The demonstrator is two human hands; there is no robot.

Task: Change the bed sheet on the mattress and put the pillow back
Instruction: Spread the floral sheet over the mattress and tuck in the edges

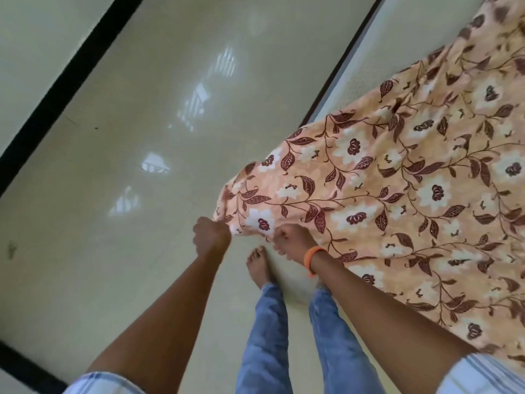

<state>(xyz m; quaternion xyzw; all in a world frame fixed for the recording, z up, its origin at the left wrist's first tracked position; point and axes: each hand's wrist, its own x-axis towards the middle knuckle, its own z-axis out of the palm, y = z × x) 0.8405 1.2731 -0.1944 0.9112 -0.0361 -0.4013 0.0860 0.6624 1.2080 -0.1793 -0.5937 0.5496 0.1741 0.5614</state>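
Observation:
A peach bed sheet (397, 180) printed with brown leaves and cream flowers spreads from the right over a pale mattress (377, 52), whose bare strip shows at the upper right. Its near corner hangs out over the floor. My left hand (211, 233) grips that corner's edge in a fist. My right hand (291, 241), with an orange band at the wrist, grips the same edge a short way to the right. No pillow is in view.
Glossy cream floor tiles (142, 166) with black border strips (65, 81) fill the left. My bare foot (258, 265) and jeans-clad legs (272, 336) stand just below the hands, beside the mattress edge.

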